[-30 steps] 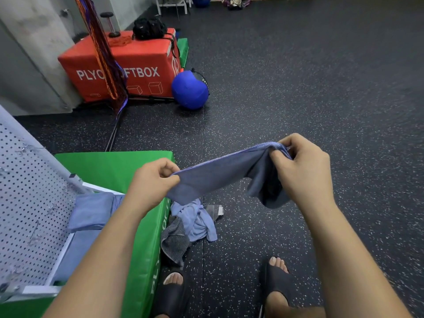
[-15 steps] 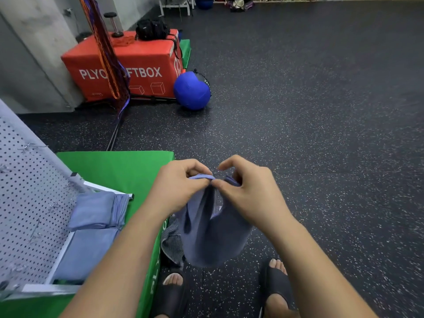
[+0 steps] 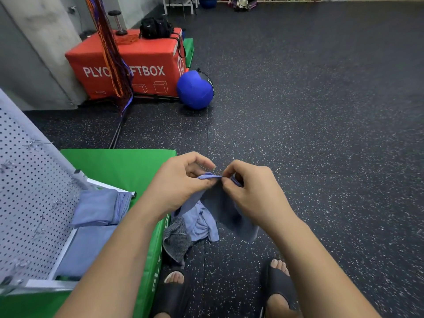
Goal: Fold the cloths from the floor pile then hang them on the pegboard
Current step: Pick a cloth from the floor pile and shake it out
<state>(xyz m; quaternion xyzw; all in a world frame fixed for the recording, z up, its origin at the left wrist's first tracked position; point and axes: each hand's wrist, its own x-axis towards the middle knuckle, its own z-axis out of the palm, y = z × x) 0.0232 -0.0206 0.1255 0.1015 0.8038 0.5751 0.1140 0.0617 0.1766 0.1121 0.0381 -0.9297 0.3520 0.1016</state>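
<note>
A blue-grey cloth (image 3: 226, 212) hangs doubled between my hands above the floor. My left hand (image 3: 181, 184) and my right hand (image 3: 250, 191) both pinch its top edge, fingertips almost touching. Under them the floor pile (image 3: 195, 226) holds a light blue cloth and a dark grey striped cloth. The white pegboard (image 3: 29, 203) leans at the left. Two folded blue cloths (image 3: 101, 210) lie at its foot.
A green soft box (image 3: 119, 166) carries the pegboard at the left. Further back stand a red plyo soft box (image 3: 137, 63), a blue ball (image 3: 195, 89) and hanging orange-purple ropes (image 3: 112, 53). My feet in black slides (image 3: 278, 285) stand on dark speckled rubber floor.
My hands, which held the cloth stretched wide apart, have come together, folding the cloth in half so it hangs down. Since half a second ago they barely moved.
</note>
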